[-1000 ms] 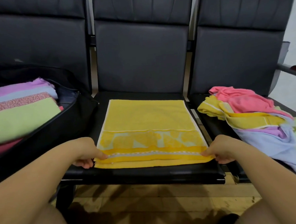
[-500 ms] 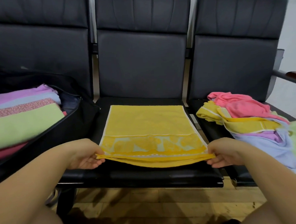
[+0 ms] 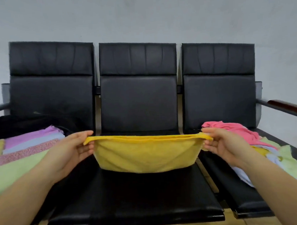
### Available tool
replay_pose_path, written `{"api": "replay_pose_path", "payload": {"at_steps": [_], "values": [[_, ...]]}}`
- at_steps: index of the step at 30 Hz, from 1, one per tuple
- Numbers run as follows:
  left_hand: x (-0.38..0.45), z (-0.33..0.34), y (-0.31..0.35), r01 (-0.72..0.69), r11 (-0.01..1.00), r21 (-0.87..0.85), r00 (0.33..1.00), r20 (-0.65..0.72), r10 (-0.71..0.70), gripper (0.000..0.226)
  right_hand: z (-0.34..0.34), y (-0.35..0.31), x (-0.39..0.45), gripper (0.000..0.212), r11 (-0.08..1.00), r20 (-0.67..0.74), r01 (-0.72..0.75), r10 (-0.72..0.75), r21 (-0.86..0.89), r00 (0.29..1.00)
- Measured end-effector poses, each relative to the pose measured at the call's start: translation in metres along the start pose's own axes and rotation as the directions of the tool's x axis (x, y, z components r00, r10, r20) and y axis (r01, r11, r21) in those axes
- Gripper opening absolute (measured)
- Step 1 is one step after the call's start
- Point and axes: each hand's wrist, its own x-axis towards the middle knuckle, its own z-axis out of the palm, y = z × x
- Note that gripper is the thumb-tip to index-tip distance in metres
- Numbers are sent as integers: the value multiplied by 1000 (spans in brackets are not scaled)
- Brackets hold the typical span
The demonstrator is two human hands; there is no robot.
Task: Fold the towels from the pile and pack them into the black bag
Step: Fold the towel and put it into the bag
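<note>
We faced three black seats [image 3: 138,102], the black bag [image 3: 15,122] of folded towels on the left one, the loose pile [image 3: 249,138] on the right. Over the middle seat we held the yellow towel [image 3: 144,153], left hand [image 3: 72,150] and right hand [image 3: 225,144] each pinching a top corner. It sagged softly between them, light and limp; corners seemed the best hold. We could read no writing.

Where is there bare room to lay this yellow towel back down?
The middle seat is bare, under the yellow towel held up by the left hand and right hand. The left side is crowded by the black bag with its folded towels; the towel pile covers much of the right seat, leaving its front part bare.
</note>
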Motion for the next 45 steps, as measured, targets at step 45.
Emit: {"api": "replay_pose_path", "payload": {"at_steps": [45], "values": [[102, -2, -57, 218, 848, 483, 960, 49, -274, 26, -2, 73, 119, 20, 963, -198, -232, 203, -137, 959]]}}
